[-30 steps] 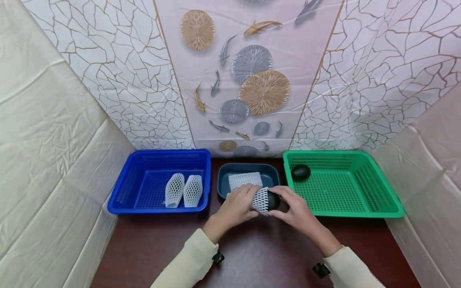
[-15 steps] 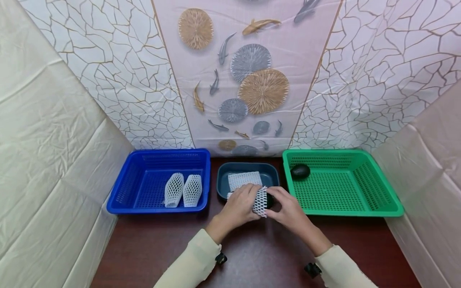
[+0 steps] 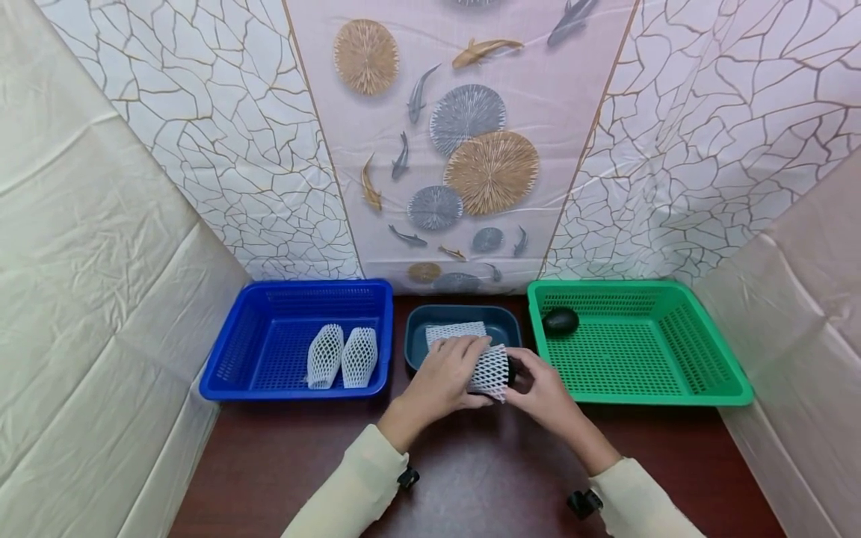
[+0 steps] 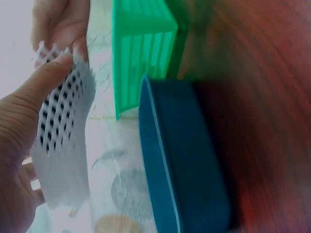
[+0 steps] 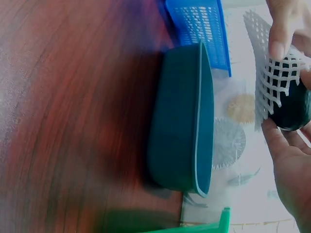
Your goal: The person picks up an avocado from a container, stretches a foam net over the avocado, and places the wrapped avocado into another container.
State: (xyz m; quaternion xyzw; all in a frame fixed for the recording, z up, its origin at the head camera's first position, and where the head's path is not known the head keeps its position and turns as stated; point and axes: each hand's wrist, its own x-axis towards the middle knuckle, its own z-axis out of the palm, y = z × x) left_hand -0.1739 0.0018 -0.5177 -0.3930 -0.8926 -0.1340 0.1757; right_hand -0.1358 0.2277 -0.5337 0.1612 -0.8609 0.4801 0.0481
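Observation:
In the head view, both hands meet over the front of the dark teal tray. My left hand (image 3: 444, 377) grips a white foam net sleeve (image 3: 489, 373), its thumb pressing the mesh in the left wrist view. A dark avocado (image 5: 294, 109) sits partly inside that sleeve, with its bare end showing in the right wrist view. My right hand (image 3: 546, 392) pinches the sleeve's open edge around the avocado, fingertips at the rim of the mesh. Some of its fingers are hidden behind the fruit.
The teal tray (image 3: 464, 308) holds more flat foam nets (image 3: 457, 331). At left, a blue basket (image 3: 296, 394) contains two net-covered pieces (image 3: 326, 357). The green basket (image 3: 662, 398) at right has another dark avocado (image 3: 560, 322) in its corner. Fabric walls enclose the table.
The net sleeve has slid right over the avocado, so less of the dark fruit shows in the head view. The right hand has shifted from the fruit's end to the sleeve's edge.

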